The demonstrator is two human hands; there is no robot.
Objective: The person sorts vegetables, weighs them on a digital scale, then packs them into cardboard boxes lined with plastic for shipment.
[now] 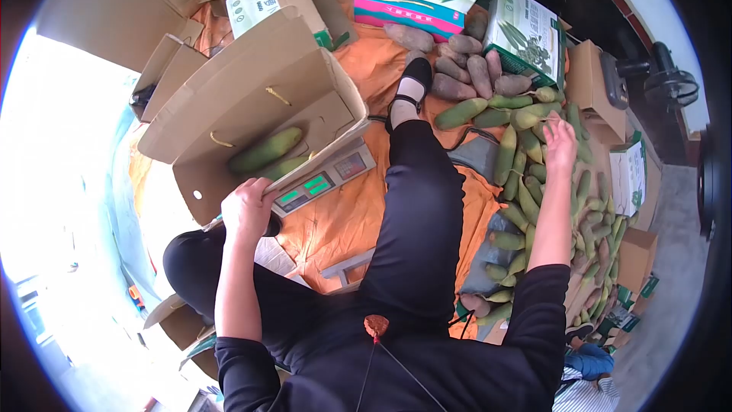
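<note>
My left hand (pixel 248 207) is closed on the near edge of an open cardboard box (pixel 263 111), its fingers over the rim. Inside lie two green radishes, one a long green radish (pixel 267 149), the other partly hidden by the box edge. The box stands on or against a digital scale (pixel 313 189) with lit green displays. Over on the right, my right hand (pixel 560 143) is at a pile of green radishes (pixel 526 202). Its fingers curl in at the end of a pale green radish (pixel 532 114); the exact grip is partly hidden.
Purplish radishes (pixel 479 76) lie beyond my outstretched foot on an orange sheet (pixel 366 53). Printed radish boxes (pixel 526 30) stand at the back. A small black fan (pixel 671 85) is at the right. Another person's blue-clothed leg (pixel 591 362) shows at lower right.
</note>
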